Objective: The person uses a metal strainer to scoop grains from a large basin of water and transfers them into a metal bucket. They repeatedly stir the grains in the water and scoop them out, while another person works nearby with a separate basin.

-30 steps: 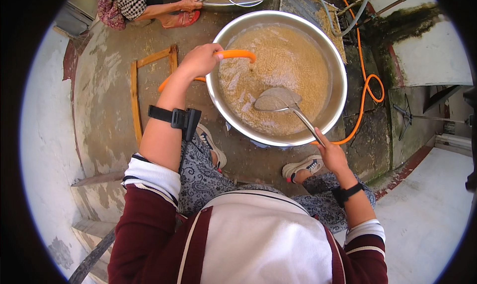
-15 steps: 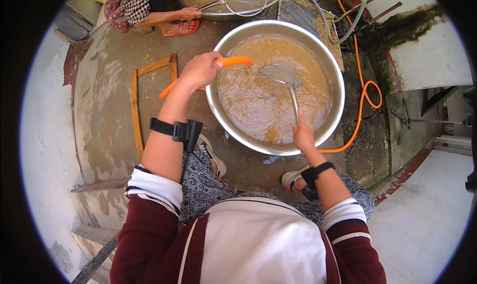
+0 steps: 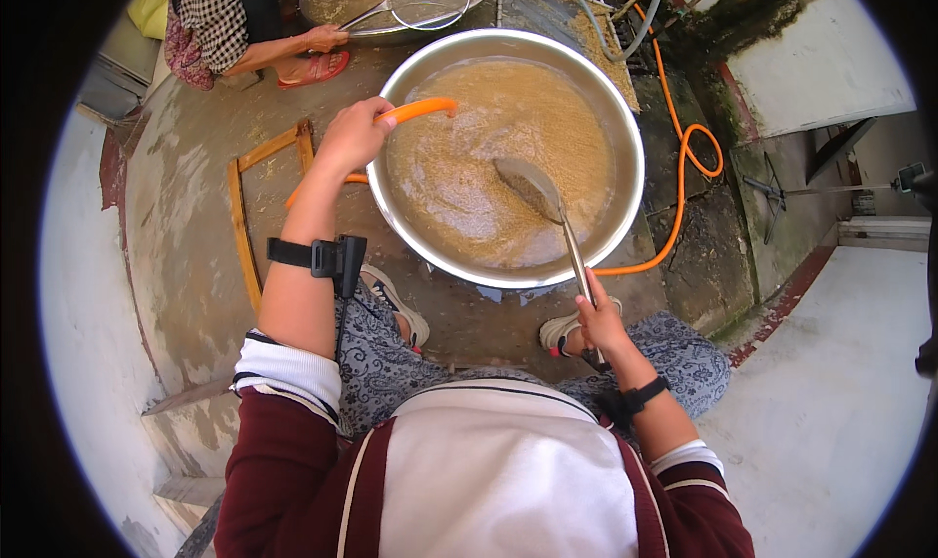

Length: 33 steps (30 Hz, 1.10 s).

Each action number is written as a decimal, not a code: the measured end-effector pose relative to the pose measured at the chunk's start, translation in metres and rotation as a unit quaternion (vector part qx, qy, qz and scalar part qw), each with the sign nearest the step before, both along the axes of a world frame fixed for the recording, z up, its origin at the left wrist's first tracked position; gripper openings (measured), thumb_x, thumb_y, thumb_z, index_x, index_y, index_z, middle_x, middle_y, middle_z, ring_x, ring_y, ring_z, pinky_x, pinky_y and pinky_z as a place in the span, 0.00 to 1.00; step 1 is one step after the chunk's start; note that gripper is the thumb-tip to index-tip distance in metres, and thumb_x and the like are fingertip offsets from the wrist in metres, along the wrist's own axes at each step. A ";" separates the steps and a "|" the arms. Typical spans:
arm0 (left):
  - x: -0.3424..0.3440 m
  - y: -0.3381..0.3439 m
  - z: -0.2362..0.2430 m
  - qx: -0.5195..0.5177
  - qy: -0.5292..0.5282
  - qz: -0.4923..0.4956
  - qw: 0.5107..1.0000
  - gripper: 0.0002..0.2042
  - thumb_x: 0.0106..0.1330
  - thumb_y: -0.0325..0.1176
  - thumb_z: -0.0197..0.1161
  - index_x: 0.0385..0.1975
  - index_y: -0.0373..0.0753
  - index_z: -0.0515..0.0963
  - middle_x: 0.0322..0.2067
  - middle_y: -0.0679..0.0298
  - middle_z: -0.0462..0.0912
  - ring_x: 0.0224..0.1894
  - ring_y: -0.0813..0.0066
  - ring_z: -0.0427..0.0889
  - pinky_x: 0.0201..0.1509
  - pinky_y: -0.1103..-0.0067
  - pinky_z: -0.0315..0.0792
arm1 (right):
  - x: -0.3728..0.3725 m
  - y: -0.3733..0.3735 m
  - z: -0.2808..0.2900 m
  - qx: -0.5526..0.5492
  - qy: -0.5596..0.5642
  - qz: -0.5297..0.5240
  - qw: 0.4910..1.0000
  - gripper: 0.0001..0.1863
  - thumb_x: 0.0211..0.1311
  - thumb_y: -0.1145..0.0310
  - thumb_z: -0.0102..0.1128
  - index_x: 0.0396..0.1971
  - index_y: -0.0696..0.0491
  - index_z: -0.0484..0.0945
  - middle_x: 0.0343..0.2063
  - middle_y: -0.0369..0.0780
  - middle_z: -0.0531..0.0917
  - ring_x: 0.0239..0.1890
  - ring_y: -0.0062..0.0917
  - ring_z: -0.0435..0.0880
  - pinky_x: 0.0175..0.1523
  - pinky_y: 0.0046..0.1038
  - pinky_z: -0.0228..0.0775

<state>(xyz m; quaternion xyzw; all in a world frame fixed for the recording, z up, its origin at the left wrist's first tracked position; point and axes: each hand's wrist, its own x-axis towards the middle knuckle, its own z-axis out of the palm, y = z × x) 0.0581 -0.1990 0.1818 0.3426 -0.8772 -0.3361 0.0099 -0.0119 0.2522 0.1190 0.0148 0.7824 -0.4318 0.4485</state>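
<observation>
Right of centre, our nearer right hand (image 3: pixel 599 321) gripped the strainer (image 3: pixel 531 187), slanting up-left over the tub (image 3: pixel 631 157); upper left, our left hand (image 3: pixel 352 136) clasped the hose (image 3: pixel 420 107).

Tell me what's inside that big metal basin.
The metal basin holds murky water and tan grain. The orange hose ends over it, and the skimmer head is in or close over the water. The contents cover the basin's bottom, so how deep the grain lies can't be seen.

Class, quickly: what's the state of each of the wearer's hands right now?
Left hand: closed, holding the orange hose.
Right hand: closed, holding the long-handled strainer.
</observation>
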 end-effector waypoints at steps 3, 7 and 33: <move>0.001 0.001 -0.001 -0.001 0.008 -0.008 1.000 0.11 0.67 0.38 0.60 0.45 0.41 0.81 0.37 0.54 0.85 0.43 0.55 0.83 0.48 0.65 0.73 | -0.028 -0.008 -0.036 0.005 0.052 -0.033 0.998 0.33 0.72 0.72 0.50 0.74 0.39 0.53 0.19 0.32 0.71 0.15 0.17 0.66 0.17 0.26 0.60; 0.000 0.002 0.000 -0.010 0.013 -0.025 1.000 0.11 0.67 0.37 0.59 0.45 0.41 0.81 0.36 0.54 0.85 0.42 0.55 0.83 0.47 0.65 0.73 | -0.085 -0.031 -0.067 0.095 0.179 0.034 0.979 0.33 0.71 0.68 0.53 0.74 0.40 0.54 0.29 0.43 0.82 0.20 0.25 0.77 0.23 0.31 0.70; -0.001 0.006 0.003 -0.030 0.009 -0.020 0.999 0.12 0.68 0.36 0.60 0.47 0.39 0.78 0.34 0.56 0.83 0.38 0.61 0.82 0.45 0.68 0.72 | 0.004 0.020 0.030 0.103 0.189 0.269 0.939 0.38 0.68 0.71 0.55 0.74 0.32 0.51 0.53 0.58 0.78 0.53 0.56 0.77 0.53 0.42 0.72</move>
